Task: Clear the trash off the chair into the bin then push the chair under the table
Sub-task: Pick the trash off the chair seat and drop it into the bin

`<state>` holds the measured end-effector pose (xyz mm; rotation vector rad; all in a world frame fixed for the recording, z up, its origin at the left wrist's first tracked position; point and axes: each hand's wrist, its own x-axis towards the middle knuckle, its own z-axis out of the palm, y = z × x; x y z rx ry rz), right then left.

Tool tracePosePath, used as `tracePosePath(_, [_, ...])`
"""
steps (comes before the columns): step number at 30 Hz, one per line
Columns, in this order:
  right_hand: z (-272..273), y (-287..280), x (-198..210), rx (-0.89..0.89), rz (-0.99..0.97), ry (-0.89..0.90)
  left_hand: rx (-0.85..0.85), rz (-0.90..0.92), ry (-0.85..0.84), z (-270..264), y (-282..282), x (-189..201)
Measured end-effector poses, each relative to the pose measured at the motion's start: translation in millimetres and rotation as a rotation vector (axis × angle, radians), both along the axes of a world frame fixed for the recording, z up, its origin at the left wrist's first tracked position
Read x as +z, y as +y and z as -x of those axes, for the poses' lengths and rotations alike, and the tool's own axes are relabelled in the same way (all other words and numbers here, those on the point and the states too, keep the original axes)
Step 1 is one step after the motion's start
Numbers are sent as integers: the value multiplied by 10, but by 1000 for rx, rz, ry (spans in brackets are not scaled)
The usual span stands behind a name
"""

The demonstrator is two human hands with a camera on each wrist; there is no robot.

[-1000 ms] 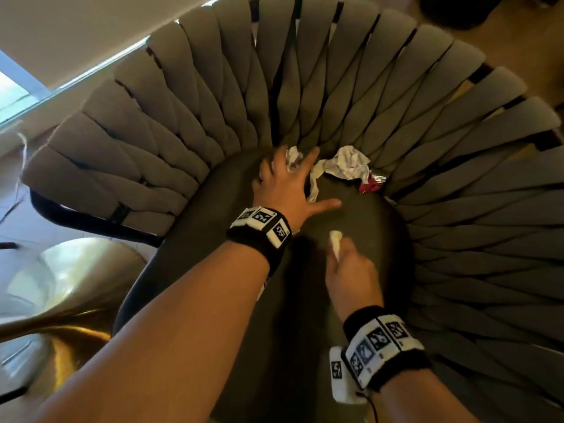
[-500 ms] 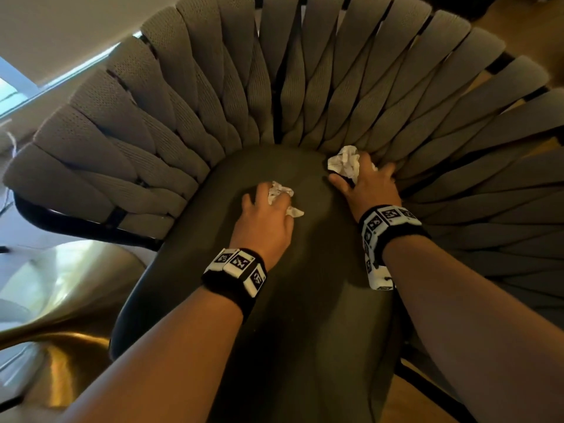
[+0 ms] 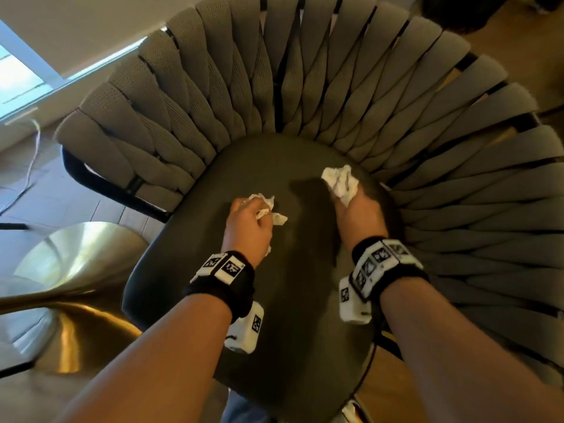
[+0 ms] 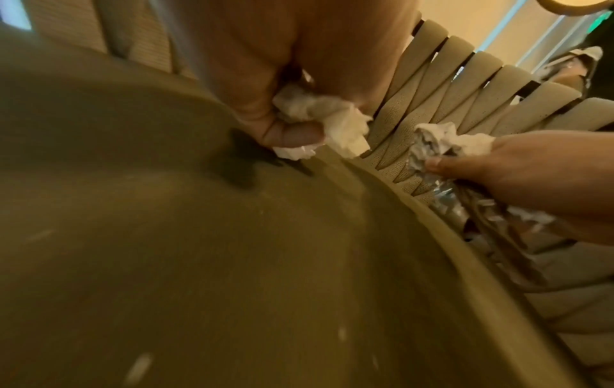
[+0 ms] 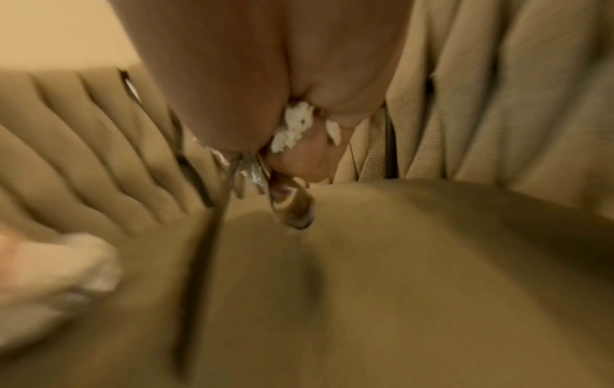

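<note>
Both hands hover over the dark round seat (image 3: 274, 315) of a chair with a grey woven-strap back (image 3: 305, 71). My left hand (image 3: 248, 227) grips a crumpled white tissue (image 3: 268, 207) above the seat's middle; the same tissue (image 4: 319, 115) bulges from the curled fingers in the left wrist view. My right hand (image 3: 357, 215) holds a bigger wad of white paper (image 3: 340, 181) near the seat's back right edge. A crinkled foil wrapper (image 4: 448, 197) hangs under that hand, also seen as a shiny wrapper (image 5: 255, 173) in the blurred right wrist view. No bin is in view.
A shiny gold curved base (image 3: 70, 270) stands on the floor left of the chair. A thin white cable (image 3: 33, 160) trails over the floor at far left. A bright window (image 3: 18, 77) lies at the upper left. Wooden floor (image 3: 390, 389) shows under the seat's right side.
The right hand reached the back of the seat, closed on the paper wad and wrapper there, and has lifted them. The left hand drew back toward me with its tissue.
</note>
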<state>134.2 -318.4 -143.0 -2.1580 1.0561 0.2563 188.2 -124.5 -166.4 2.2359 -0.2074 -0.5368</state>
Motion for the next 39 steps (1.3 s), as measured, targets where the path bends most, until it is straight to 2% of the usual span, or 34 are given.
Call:
tracePosePath(3, [515,409,191,-2,-76,-25,50,63,80,456,206,94])
tracePosePath(6, [1152,769,385,44,-79,-4,99,52,136,1097,446,142])
tracePosePath(8, [1616,934,470,75,-106,35,123,55,235,1588,594,176])
tracePosePath(11, [2421,1093,499,116,-207,110,39,7,239,2441,807,181])
tracePosePath(15, [3466,1174,187,162,-290,300,-1,-36,293,3511,926,12])
tracePosePath(19, [4157,1205,-395,256,-287,505,-20,-102,343,4277,899,-483])
tracePosePath(21, [4298,1203,-831,284,-237,561,-51,-167,312,4472,849,-842])
tracePosePath(24, [4397,1220,-1488,418,-111,655,-183,-369,145,4677,730,-1386])
tracePosePath(27, [4351,1267,-1879,404,-58,697,-285,-461,-2,4834,603,-1809])
tracePosePath(30, [4296,1324,-2150,398,-25,670,-286,-479,28,4930,547,-2074])
tracePosePath(34, [4218,1397,-2274,373,-20,681,-428,-588,223,4968,575,-2257])
tracePosePath(37, [4182,1384,-2048,344,-39,675,-410,-536,312,4933,585,-2124])
tracePosePath(39, [4174,1359,-1815,385,-40,633,-424,-533,334,4873,608,-1931])
